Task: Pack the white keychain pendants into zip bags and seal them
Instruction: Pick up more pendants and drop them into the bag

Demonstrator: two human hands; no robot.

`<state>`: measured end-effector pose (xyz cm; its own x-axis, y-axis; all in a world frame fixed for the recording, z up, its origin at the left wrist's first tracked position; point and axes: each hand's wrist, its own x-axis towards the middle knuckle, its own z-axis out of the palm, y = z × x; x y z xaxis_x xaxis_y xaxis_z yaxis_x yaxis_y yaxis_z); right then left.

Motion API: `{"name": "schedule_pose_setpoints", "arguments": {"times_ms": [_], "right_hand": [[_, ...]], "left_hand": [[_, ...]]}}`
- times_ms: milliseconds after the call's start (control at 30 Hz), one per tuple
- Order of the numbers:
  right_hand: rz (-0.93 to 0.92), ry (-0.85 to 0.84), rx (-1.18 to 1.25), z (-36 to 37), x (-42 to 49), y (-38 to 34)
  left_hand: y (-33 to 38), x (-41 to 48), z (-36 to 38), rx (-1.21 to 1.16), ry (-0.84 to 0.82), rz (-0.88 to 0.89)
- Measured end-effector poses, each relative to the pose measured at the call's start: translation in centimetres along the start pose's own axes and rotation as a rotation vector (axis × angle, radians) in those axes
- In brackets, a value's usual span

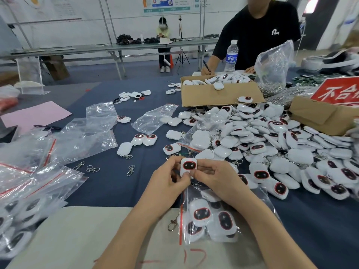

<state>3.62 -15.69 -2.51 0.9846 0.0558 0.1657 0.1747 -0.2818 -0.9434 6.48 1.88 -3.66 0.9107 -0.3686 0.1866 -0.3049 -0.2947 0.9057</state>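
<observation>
Both hands share the grip: left hand (169, 180) and right hand (212, 177) pinch one white pendant (188, 167) just above the counter (120, 183), dark face up, long axis running away from the person. Loading step, it seems. Next, the pendant must swing toward the part-filled zip bag (215, 216), whose mouth is at its red-striped left edge.

Pinched between left hand (167, 181) and right hand (213, 179) — a white pendant (188, 167), dark face up — just above a zip bag (252, 199) holding several more, mouth seemingly unsealed.
</observation>
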Motion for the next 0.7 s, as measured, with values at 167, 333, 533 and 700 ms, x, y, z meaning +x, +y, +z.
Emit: {"name": "schedule_pose_setpoints", "arguments": {"times_ms": [167, 333, 533, 700], "right_hand": [[-0.009, 0.04, 0.025, -0.01, 0.12, 0.09], [-0.013, 0.045, 0.057, -0.11, 0.06, 0.02], [0.022, 0.029, 0.038, -0.08, 0.01, -0.04], [0.05, 0.04, 0.039, -0.1, -0.02, -0.06]], "left_hand": [[0.14, 0.03, 0.17, -0.023, 0.07, 0.004], [0.67, -0.02, 0.25, -0.123, 0.084, 0.007], [0.58, -0.05, 0.1, -0.143, 0.048, -0.014], [0.47, -0.01, 0.03, -0.123, 0.035, -0.02]]}}
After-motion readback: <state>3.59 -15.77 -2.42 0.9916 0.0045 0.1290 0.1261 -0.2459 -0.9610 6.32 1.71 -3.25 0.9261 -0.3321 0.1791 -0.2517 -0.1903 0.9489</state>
